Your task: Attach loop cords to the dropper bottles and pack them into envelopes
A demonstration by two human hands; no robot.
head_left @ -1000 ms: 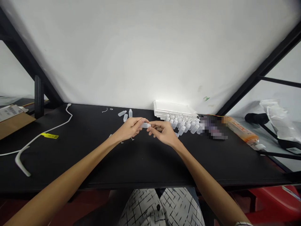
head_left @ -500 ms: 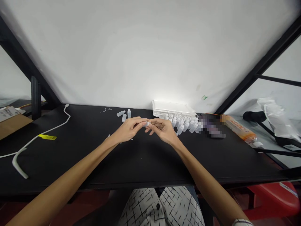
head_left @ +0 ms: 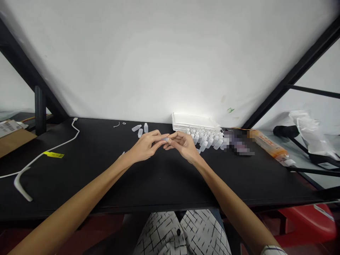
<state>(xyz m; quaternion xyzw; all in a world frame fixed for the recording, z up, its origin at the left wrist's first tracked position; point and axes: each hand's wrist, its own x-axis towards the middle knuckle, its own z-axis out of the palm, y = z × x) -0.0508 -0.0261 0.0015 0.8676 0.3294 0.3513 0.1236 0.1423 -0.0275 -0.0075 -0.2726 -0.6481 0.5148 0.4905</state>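
Observation:
My left hand (head_left: 146,146) and my right hand (head_left: 183,145) meet over the middle of the black table. Between their fingertips is a small translucent plastic bottle (head_left: 166,139), mostly covered by the fingers. The left thumb and forefinger pinch it from the left. On its right end, the right thumb and curled fingers are closed; whether a cap is there I cannot make out. Behind my left hand lie two similar bottles (head_left: 136,128), and another bottle (head_left: 146,128) stands upright. To the right of my right hand is a cluster of bottles with white tops (head_left: 209,140).
A stack of white trays (head_left: 196,122) rests against the wall behind the cluster. Farther right lie a blurred-out item (head_left: 240,143) and an orange packet (head_left: 269,145). A white cable (head_left: 62,143) with a yellow tag (head_left: 54,154) runs along the left, near a cardboard box (head_left: 16,140).
The right fingers have curled in more tightly around the bottle's end, and the left fingers have shifted slightly. Less of the bottle shows now. The things on the table have stayed in place.

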